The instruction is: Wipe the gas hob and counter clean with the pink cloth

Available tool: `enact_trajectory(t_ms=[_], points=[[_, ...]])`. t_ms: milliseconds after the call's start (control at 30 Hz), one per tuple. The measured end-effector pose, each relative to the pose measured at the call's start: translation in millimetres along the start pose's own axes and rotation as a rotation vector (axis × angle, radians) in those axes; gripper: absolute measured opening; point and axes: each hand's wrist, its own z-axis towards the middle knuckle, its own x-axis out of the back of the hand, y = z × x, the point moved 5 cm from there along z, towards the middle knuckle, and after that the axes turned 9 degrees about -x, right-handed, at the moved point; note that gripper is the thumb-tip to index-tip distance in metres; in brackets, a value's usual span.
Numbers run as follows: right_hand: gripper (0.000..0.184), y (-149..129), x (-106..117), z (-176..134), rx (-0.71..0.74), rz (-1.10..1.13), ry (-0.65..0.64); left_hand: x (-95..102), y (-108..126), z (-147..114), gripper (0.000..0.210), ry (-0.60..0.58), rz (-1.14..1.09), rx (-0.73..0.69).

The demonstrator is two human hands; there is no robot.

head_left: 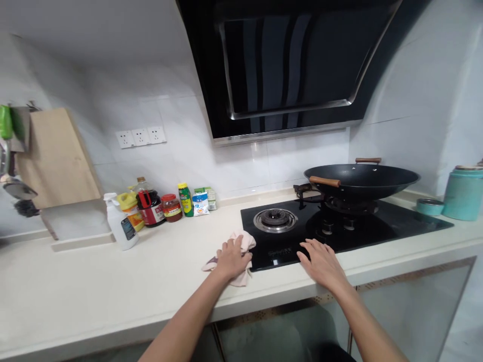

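My left hand (231, 260) presses a pale pink cloth (241, 278) onto the counter, its fingers bent over the bunched fabric. The cloth lies against the left edge of the black glass gas cooktop (277, 247), partly hidden under my palm. My right hand (323, 260) rests on the front edge of the cooktop with its fingers apart and nothing in it. The left burner (275, 218) is bare. A large black wok (364, 180) with wooden handles sits over the right burner, behind the two control knobs (338, 224).
White counter (94, 291) runs to the left. Against the wall stand a spray bottle (121, 223), a red-lidded jar (171, 207), a green bottle (185, 199) and packets (201, 203). A turquoise canister (463, 195) is at right. The range hood (290, 70) hangs above.
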Motion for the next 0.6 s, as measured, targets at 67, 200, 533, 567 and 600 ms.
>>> enact_trajectory(t_ms=[67,200,533,567,600], points=[[0.05,2.1,-2.8,1.5,0.008,0.001,0.008,2.7,5.0,-14.6,0.072,-0.003,-0.001,-0.029],[0.049,4.2,-4.6,2.8,0.012,0.004,0.018,14.5,-8.9,-47.5,0.066,0.002,-0.051,-0.151],[0.051,4.1,-8.0,2.4,0.018,-0.002,0.028,46.7,-179.1,-105.4,0.07,0.084,0.136,0.337],[0.05,4.1,-8.4,2.6,0.018,-0.001,0.029,50.7,-196.3,-117.6,0.072,0.094,0.146,0.382],[0.05,4.2,-8.6,2.8,0.018,0.002,0.029,55.4,-211.9,-131.0,0.073,0.118,0.162,0.428]])
